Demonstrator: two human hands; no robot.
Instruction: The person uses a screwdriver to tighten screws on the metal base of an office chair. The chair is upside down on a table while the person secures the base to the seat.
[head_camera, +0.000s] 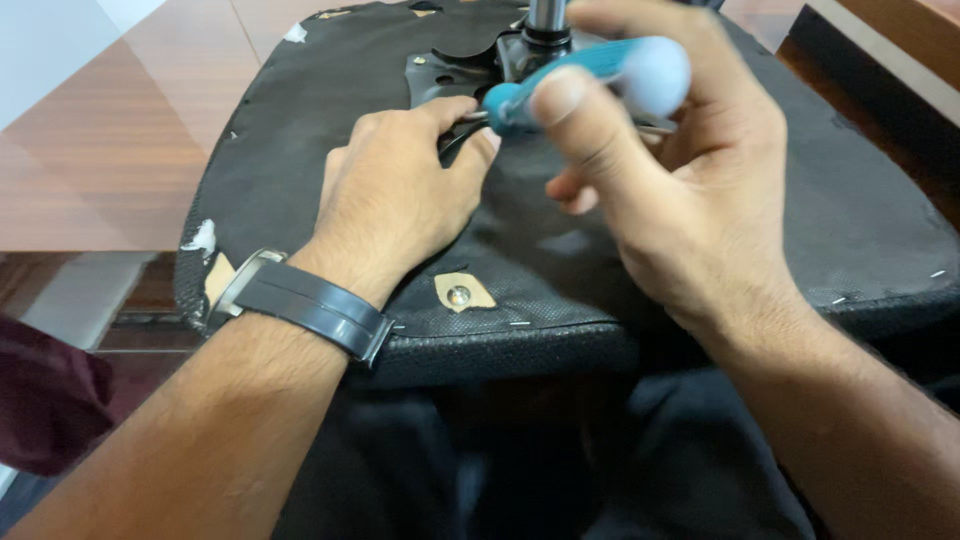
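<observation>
The right hand (690, 190) has its fingers wrapped tight round a blue-handled screwdriver (600, 75), long axis pointing left and away. Its tip sits just beside the left hand (395, 195), whose fingertips pinch a small dark part on the upturned chair seat (850, 210).

Looks like an office to me: polished reddish wood-laminate floor (110, 150), a dark wooden furniture edge (880, 70), and I've got an upturned office chair seat (300, 150) with its metal column (545, 15).
</observation>
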